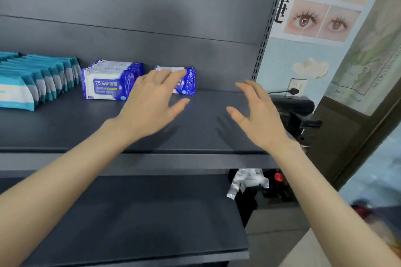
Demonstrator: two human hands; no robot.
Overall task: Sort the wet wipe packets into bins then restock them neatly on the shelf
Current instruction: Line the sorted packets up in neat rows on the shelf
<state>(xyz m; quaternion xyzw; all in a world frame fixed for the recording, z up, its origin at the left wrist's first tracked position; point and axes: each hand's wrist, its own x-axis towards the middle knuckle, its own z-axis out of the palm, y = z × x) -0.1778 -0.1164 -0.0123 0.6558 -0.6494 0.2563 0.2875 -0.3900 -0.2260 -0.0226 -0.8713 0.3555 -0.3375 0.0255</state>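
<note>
On the dark grey shelf (pixel 195 123) stand three groups of wet wipe packets. A row of teal and white packets (pixel 36 80) fills the far left. A row of blue and white packets (pixel 108 81) stands beside it. A small group of blue packets (pixel 188 81) stands further right, partly hidden behind my left hand (pixel 152 102). That hand is spread open, fingertips touching or just short of the packets' top; I cannot tell which. My right hand (pixel 258 112) hovers open over bare shelf to the right, holding nothing.
A lower shelf (pixel 134 219) juts out below. Right of the shelf's slotted upright (pixel 264 37) is a wall with posters, a socket with a plug (pixel 295 91) and dark equipment (pixel 297 115). Crumpled silver wrapping (pixel 247 182) lies beneath the shelf's right end.
</note>
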